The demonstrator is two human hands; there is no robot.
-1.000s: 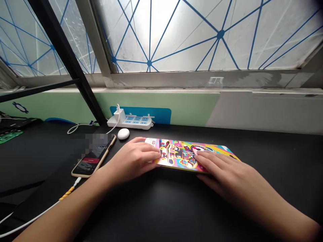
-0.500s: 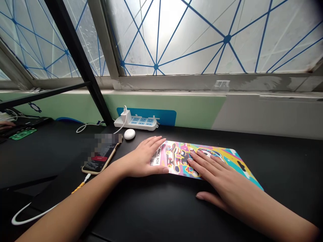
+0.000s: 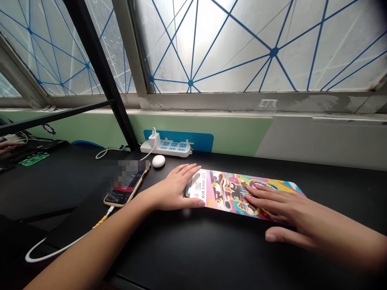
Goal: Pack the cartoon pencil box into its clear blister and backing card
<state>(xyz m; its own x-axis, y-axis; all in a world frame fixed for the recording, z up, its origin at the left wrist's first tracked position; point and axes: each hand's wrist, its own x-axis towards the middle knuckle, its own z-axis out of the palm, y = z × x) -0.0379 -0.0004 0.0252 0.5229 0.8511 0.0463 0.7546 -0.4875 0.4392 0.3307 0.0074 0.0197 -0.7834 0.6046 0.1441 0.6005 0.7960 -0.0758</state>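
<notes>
A flat, colourful piece printed with cartoon figures and the words "PENCIL BOX", which I call the pencil box (image 3: 225, 189), lies on the black table. My left hand (image 3: 175, 189) spans its left end, fingers at the far edge and thumb at the near edge. Beside that palm a narrow dark, shiny edge shows at the left end; I cannot make out what it belongs to. My right hand (image 3: 287, 207) lies flat over the right half of the print, fingers stretched out and thumb apart on the near side. The right part of the print is partly hidden beneath it.
Left of my hand are a phone (image 3: 127, 187) with a white and yellow cable and a round white case (image 3: 159, 161). A power strip (image 3: 167, 148) with a plugged-in charger stands by the wall. At far left, another person's hand (image 3: 9, 147) is near a green board (image 3: 34, 158).
My right hand has slid right along the print. The printed surface has shifted right against my left hand, baring a dark edge at its left end. The view has turned slightly left.
</notes>
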